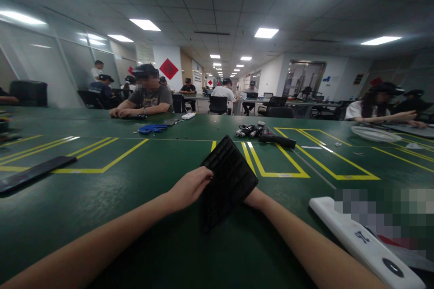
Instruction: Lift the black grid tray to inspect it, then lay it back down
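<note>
A thin black tray (228, 180) with a grid of shallow compartments is held tilted above the green table. My right hand (255, 198) grips it from behind at its lower right; those fingers are hidden by the tray. At the tray's left edge, my left hand (195, 186) is closed, thumb and fingertips pinched together over its face. Whatever lies between those fingertips is too small and dark to name. What sits inside the compartments is too dark to tell.
On the green table (142, 203) are yellow tape outlines, a long dark bar (37, 172) at left, blue gloves (152, 128), a bundle of cables (251, 130), a black cylinder (280, 140) and a white device marked 26 (362, 237). Co-workers (149, 92) sit across the table.
</note>
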Demonstrator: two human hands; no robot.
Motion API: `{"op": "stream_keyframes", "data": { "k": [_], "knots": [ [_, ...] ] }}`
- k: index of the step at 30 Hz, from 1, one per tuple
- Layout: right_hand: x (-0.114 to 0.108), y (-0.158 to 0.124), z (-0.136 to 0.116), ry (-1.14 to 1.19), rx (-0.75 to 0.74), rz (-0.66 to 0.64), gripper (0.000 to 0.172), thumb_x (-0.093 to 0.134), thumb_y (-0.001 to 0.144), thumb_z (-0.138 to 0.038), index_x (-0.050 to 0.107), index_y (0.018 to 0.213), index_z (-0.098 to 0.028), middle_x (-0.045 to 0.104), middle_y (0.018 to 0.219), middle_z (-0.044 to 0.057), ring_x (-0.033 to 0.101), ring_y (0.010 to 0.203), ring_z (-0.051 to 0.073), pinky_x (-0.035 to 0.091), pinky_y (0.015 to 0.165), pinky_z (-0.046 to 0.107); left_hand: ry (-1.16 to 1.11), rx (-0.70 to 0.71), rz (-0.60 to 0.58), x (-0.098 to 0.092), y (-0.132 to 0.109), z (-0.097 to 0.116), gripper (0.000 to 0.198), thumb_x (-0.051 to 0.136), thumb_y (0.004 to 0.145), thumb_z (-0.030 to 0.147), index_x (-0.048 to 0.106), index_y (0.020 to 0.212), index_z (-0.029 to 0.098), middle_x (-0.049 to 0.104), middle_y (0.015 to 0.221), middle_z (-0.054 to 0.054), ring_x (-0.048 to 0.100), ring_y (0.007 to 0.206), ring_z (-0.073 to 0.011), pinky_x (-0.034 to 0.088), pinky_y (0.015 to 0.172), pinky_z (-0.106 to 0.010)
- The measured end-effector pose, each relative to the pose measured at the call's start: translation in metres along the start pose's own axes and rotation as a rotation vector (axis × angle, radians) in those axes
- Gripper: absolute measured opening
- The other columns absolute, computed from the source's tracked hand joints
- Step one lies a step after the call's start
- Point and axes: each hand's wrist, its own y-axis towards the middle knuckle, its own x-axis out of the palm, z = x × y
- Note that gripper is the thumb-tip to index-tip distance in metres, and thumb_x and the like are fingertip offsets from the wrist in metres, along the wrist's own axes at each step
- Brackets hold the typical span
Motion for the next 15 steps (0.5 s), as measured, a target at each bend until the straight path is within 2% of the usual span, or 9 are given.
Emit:
{"op": "stream_keyframes", "data": {
  "k": [3, 8, 11, 15],
  "knots": [
    [0.001, 0.0, 0.005, -0.033, -0.016, 0.0, 0.046, 0.05, 0.081, -0.025, 0.041, 0.126, -0.024, 0.042, 0.132, 0.002, 0.033, 0.125, 0.02, 0.025, 0.106, 0.041, -0.129, -0.074, 0.042, 0.004, 0.002, -0.004, 0.017, 0.044, 0.08, 0.024, 0.056, 0.09, 0.018, 0.056, 0.086, -0.005, 0.052, 0.073, -0.0151, 0.041, 0.066, -0.026],
    [0.002, 0.002, 0.008, -0.027, -0.044, -0.037, 0.045, 0.049, 0.081, -0.02, 0.042, 0.125, -0.025, 0.034, 0.137, 0.0, 0.035, 0.124, 0.02, 0.026, 0.106, 0.04, -0.301, -0.2, 0.016, 0.009, 0.009, -0.007, 0.018, 0.046, 0.079, 0.031, 0.054, 0.086, 0.017, 0.054, 0.071, -0.001, 0.05, 0.061, -0.0121, 0.04, 0.057, -0.024],
    [0.001, 0.003, 0.006, -0.01, -0.03, -0.034, 0.045, 0.05, 0.081, -0.022, 0.043, 0.125, -0.024, 0.035, 0.137, 0.0, 0.037, 0.123, 0.02, 0.028, 0.105, 0.039, -0.367, -0.264, 0.034, 0.013, 0.011, -0.004, 0.019, 0.045, 0.08, 0.035, 0.049, 0.082, 0.017, 0.05, 0.062, 0.002, 0.048, 0.056, -0.0112, 0.037, 0.053, -0.023],
    [0.002, 0.003, 0.005, 0.025, 0.033, -0.008, 0.045, 0.052, 0.079, -0.027, 0.045, 0.123, -0.025, 0.043, 0.132, 0.001, 0.041, 0.119, 0.022, 0.033, 0.101, 0.041, -0.352, -0.253, 0.092, 0.015, 0.009, -0.001, 0.02, 0.044, 0.08, 0.036, 0.048, 0.084, 0.017, 0.051, 0.065, 0.001, 0.048, 0.061, -0.0119, 0.037, 0.056, -0.023]
  ]
}}
